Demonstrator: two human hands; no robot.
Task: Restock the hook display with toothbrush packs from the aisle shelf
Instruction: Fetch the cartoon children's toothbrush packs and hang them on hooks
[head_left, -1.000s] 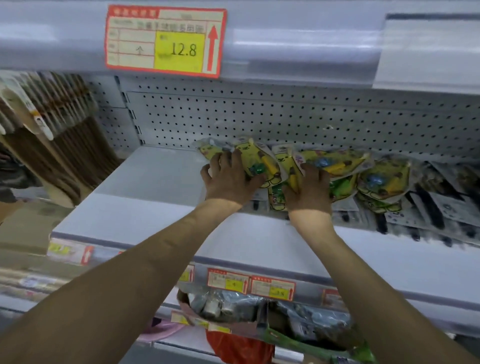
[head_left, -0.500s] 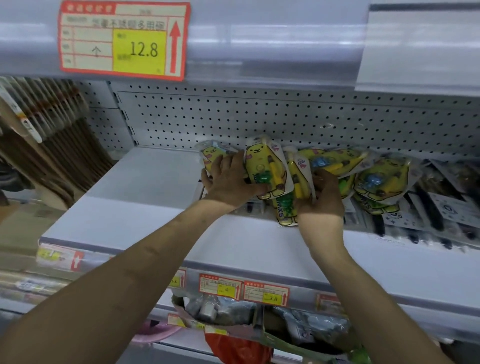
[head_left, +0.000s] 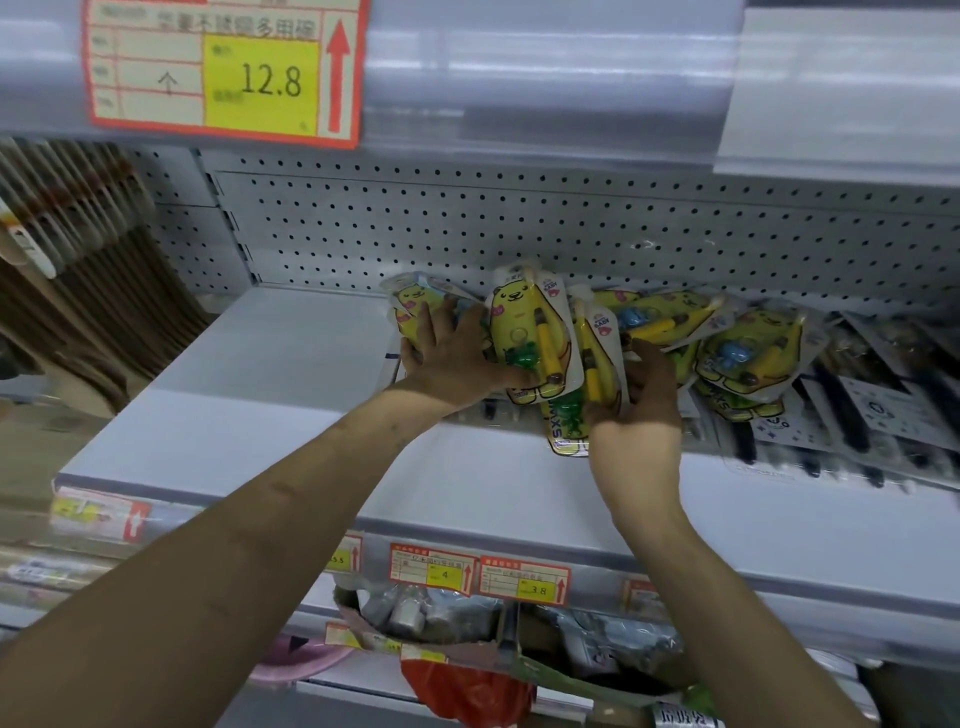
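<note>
Yellow bear-print toothbrush packs (head_left: 530, 338) stand bunched on edge on the grey shelf (head_left: 270, 415), in front of the pegboard back (head_left: 519, 234). My left hand (head_left: 452, 358) holds the left side of the bunch, its thumb across the front of the upright pack. My right hand (head_left: 644, 395) grips the right side of the bunch, fingers curled behind the packs. More yellow packs (head_left: 748, 353) lie flat in a pile to the right.
Dark-handled toothbrush cards (head_left: 857, 415) lie at the shelf's right end. Brown wooden items (head_left: 88, 270) hang at the left. A price label reading 12.8 (head_left: 223, 73) sits on the shelf edge above. Boxes of goods (head_left: 441, 618) fill the shelf below.
Both hands have gathered the flat-lying packs and tipped them upright into a bunch. The view has moved closer.
</note>
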